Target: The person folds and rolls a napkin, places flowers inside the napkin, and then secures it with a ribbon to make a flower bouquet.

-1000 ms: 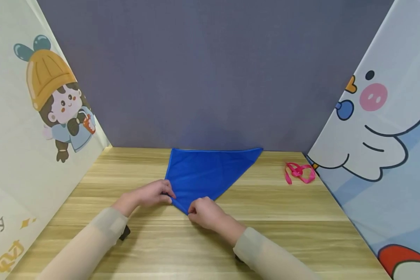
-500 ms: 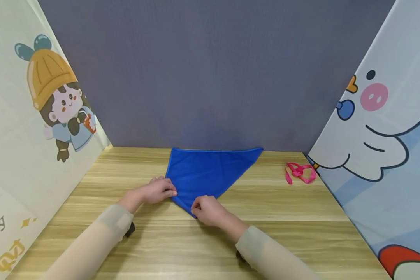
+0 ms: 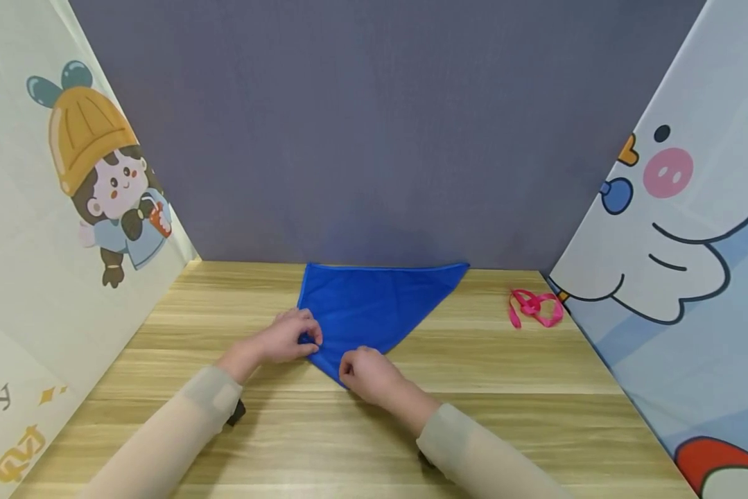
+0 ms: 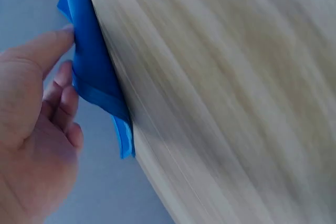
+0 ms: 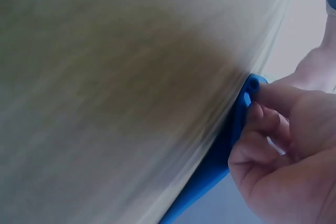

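A blue cloth [image 3: 367,305] lies on the wooden table, its near left edge folded over into a narrow roll. My left hand [image 3: 288,336] is at that edge, thumb and forefinger curved and apart, the tips touching the cloth. Seen from the left wrist, the thumb [image 4: 50,48] reaches the rolled blue edge [image 4: 97,61] with the other fingers just beneath it. My right hand [image 3: 370,374] pinches the near corner of the cloth. In the right wrist view a small coiled end of the roll [image 5: 254,84] shows at the fingertips; part of that corner is hidden by the hand.
A pink ribbon [image 3: 534,307] lies loosely looped at the table's right back. The wooden table [image 3: 236,291] ends at a grey back panel [image 3: 374,138]. Printed cartoon panels stand at the left [image 3: 24,277] and right [image 3: 679,346].
My left hand has shifted slightly right and away from me along the edge, its thumb and forefinger parting. The right hand and near corner moved slightly right, then stayed nearly still.
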`<state>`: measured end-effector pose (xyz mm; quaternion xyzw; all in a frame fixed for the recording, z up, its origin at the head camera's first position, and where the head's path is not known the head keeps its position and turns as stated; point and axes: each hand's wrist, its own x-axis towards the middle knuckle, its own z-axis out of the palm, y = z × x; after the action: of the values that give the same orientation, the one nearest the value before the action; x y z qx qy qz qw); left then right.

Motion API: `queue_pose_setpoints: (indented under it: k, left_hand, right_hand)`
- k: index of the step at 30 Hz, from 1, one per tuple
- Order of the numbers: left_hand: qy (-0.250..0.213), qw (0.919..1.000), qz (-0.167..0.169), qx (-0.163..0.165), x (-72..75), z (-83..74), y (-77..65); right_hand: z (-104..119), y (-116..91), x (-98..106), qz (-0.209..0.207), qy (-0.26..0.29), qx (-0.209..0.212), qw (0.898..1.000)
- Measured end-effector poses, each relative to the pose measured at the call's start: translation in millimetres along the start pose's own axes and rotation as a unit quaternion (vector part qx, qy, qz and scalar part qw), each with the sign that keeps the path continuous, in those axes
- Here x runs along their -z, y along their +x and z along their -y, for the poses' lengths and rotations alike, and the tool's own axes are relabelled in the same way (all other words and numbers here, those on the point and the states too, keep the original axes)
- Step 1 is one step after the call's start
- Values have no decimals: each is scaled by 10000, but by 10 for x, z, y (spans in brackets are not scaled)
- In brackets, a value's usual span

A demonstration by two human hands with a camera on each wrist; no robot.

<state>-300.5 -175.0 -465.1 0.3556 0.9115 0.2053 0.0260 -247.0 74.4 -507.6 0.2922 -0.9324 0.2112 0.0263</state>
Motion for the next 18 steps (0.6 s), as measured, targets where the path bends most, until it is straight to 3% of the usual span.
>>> queue_pose_setpoints:
  k: [4,8,18]
  left_hand:
    - [81,9979,-22,-643,-4,-8,-13]
    - [31,9963,165,-843,2,13,-67]
    - [-154,9963,285,-790,8,104,-183]
  right_hand:
    - [329,-82,280,70,-805,179,9966]
    - [426,-95,344,251,-1170,81,9928]
    - [346,-49,329,728,-325,-148,9967]
